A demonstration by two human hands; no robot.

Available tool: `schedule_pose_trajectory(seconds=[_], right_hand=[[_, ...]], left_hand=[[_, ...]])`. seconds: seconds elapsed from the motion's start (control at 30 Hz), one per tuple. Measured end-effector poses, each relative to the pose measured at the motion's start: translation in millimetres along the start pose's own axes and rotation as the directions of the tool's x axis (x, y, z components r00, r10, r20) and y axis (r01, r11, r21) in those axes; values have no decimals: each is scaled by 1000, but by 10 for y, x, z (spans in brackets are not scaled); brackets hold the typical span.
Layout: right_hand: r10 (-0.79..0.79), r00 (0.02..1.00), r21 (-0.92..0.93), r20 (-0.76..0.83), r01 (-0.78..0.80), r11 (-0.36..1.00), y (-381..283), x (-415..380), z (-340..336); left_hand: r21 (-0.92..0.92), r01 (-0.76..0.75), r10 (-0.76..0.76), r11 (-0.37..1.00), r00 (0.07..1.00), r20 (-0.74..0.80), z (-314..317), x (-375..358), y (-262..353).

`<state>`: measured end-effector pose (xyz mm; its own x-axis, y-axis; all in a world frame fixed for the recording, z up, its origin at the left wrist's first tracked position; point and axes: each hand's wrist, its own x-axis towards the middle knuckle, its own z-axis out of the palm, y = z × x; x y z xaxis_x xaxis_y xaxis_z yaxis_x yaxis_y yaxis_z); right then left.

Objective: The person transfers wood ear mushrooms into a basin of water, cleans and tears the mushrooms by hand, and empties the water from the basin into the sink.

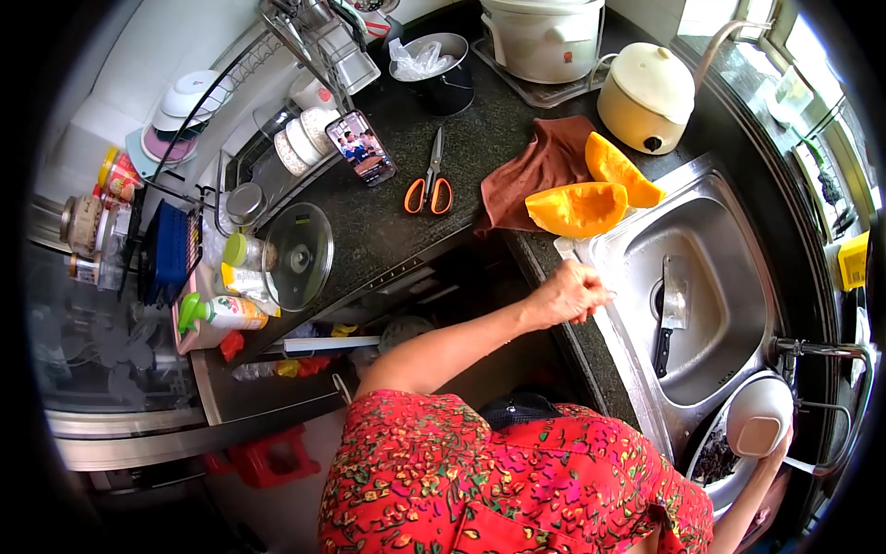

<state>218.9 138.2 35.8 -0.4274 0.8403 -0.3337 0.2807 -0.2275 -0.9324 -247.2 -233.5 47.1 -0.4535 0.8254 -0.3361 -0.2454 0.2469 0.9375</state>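
My left hand [569,295] is above the near edge of the steel sink [743,268], its fingers curled; what they hold, if anything, is hidden. My right hand [781,451] grips a white bowl [764,406], tilted with its base toward me. Below and beside the bowl, dark shredded-looking pieces [715,459] lie in a container at the sink's near end. A cleaver [675,300] with a black handle rests in the sink basin. Two orange pumpkin wedges [577,210] sit at the sink's far left corner, close to a brown cloth [535,175].
Orange-handled scissors [430,185] and a propped phone [362,148] are on the dark counter. Farther back stand a black bucket [445,88], a cream pot [646,97] and a large cooker [544,42]. A glass lid [300,257] leans at left. The faucet [821,349] rises at right.
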Motion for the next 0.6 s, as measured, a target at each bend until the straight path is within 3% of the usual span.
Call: schedule_pose_trajectory(seconds=[0.3, 0.6], right_hand=[[-5, 1000, 80, -1, 5, 997, 170, 74, 1], [1, 998, 250, 55, -15, 968, 98, 396, 152]], left_hand=[[111, 42, -48, 993, 998, 51, 444, -111, -44], [95, 78, -86, 992, 993, 76, 900, -202, -124]])
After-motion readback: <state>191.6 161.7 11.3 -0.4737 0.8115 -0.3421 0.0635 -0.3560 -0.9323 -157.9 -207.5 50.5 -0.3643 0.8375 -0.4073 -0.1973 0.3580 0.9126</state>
